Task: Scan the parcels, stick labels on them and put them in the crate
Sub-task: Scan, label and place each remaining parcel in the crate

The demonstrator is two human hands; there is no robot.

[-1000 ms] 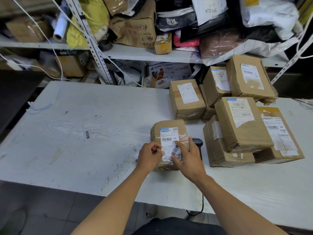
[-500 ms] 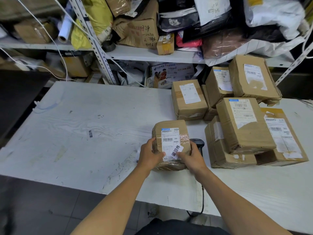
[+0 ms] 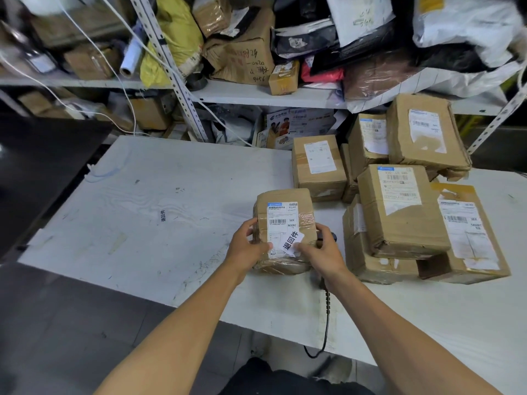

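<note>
Cardboard wrapped in glossy, wrinkled tape sits between your palms: the small parcel (image 3: 283,229) rests on the white table (image 3: 137,223), near its front edge. Your left hand (image 3: 247,246) cups the left side, fingers curled round the edge, thumb on the top face. Your right hand (image 3: 322,252) clasps the right side, its thumb pressing the corner of the white sticker (image 3: 292,242), which lies skewed across the lower end of the printed shipping label (image 3: 281,220).

Progress, judged: sticker appears applied to this parcel; placing it in the crate remains. No crate is in view.

Behind your right hand, a black scanner (image 3: 328,238) lies on the table, its cable dropping over the front edge. To the right, a heap of boxes (image 3: 399,206), creased and dented brown card with white labels, looks still unprocessed. One loose sticker (image 3: 163,216) lies flat on the bare tabletop.
</note>
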